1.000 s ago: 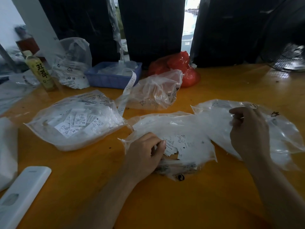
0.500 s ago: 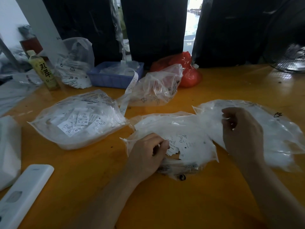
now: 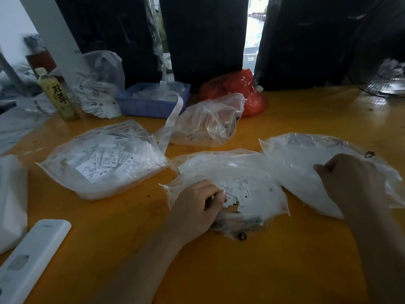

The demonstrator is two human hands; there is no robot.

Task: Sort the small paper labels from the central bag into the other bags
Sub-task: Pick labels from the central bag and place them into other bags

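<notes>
The labels (image 3: 240, 193) are seen as a loose white heap inside the central bag (image 3: 258, 170), which lies on the table (image 3: 252, 270) between the left bag (image 3: 105, 163) and the right bag (image 3: 306, 159). The left hand (image 3: 197, 210) is set at the mouth of the central bag, its fingers curled in against the edge of the heap; labels appear to be pinched there, though the fingertips are largely hidden. The right hand (image 3: 348, 178) is held over the right bag with fingers curled; whether a label or the film is gripped cannot be told from this view.

The labels are judged to be very light, thin and limp, easily bent and prone to cling together or to the plastic, so a single one is best taken by an edge or corner between thumb and forefinger, with the heap fanned first. The bags are soft, slippery film that will slide on the table unless a mouth is held open. A draught could scatter loose labels, a fan (image 3: 385, 77) being placed at the far right.

Printed sizes such as XS are visible through the left bag
</notes>
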